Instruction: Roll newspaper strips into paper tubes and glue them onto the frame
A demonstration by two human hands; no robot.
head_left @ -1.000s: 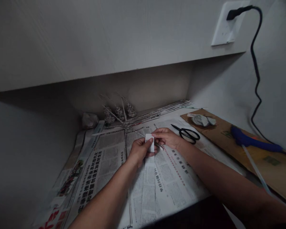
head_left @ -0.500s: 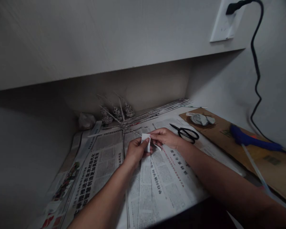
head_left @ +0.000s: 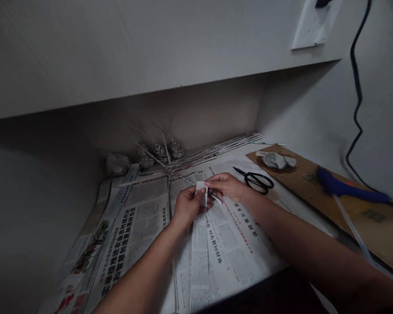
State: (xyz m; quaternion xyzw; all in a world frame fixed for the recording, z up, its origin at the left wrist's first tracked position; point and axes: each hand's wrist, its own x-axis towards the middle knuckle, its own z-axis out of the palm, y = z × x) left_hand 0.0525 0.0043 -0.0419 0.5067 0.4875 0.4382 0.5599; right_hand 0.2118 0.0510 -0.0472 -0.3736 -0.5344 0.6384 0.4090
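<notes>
Between my hands is a small white paper piece (head_left: 201, 186), held over the newspaper sheets (head_left: 140, 218). My left hand (head_left: 187, 204) pinches its lower left part, thumb laid across its face. At its upper right edge, the fingertips of my right hand (head_left: 226, 185) are closed on the same paper. A thin white strip (head_left: 217, 199) sticks out below my right fingers; where its other end goes is hidden. Thin rolled-paper sticks (head_left: 169, 169) cross just beyond my hands. Right of my right hand lie black-handled scissors (head_left: 256, 180), blades pointing away to the left.
Cone-shaped woven pieces (head_left: 160, 153) and a pale bag-like lump (head_left: 117, 164) stand at the back. A bundle of paper sticks (head_left: 227, 146) lies along the rear. On the right, a cardboard sheet (head_left: 334, 213) carries a grey stone-like lump (head_left: 277, 160) and a blue glue gun (head_left: 350, 190). A cabinet panel (head_left: 144, 48) overhangs.
The view has shifted slightly. Both hands keep their pinch on the paper, with only small finger movements; the white strip below the right fingers looks a little more curved.
</notes>
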